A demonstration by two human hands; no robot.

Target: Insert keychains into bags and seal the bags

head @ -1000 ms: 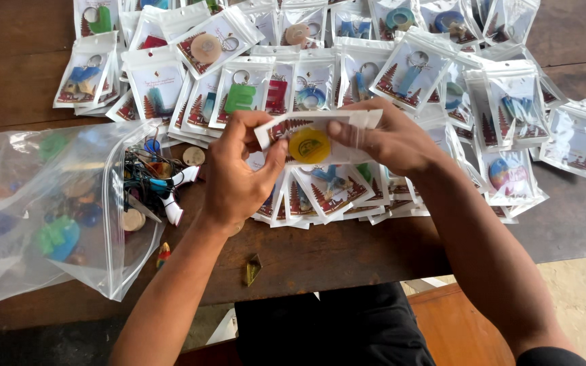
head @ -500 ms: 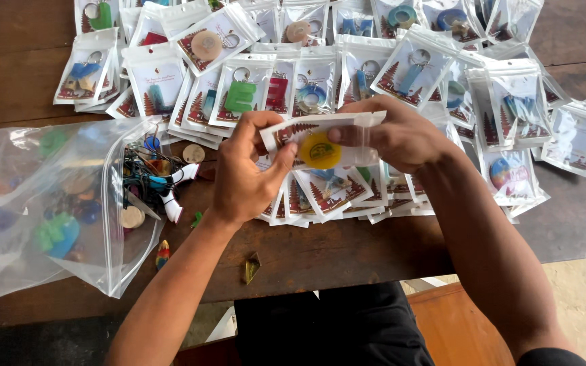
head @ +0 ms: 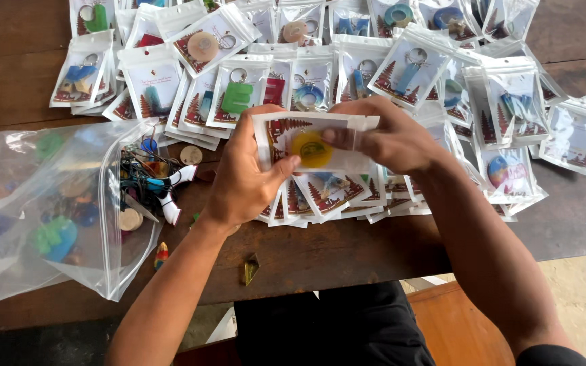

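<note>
Both hands meet above the table's (head: 374, 251) near edge, the left hand (head: 242, 179) and right hand (head: 391, 139) pinching opposite ends of a small clear pouch (head: 313, 142) with a yellow disc, long axis running left to right.

Small clear plastic packet (head: 315, 141) with white card backing, held flat and level above the table, round yellow keychain (head: 312, 149) inside, red tree print at its left end
</note>
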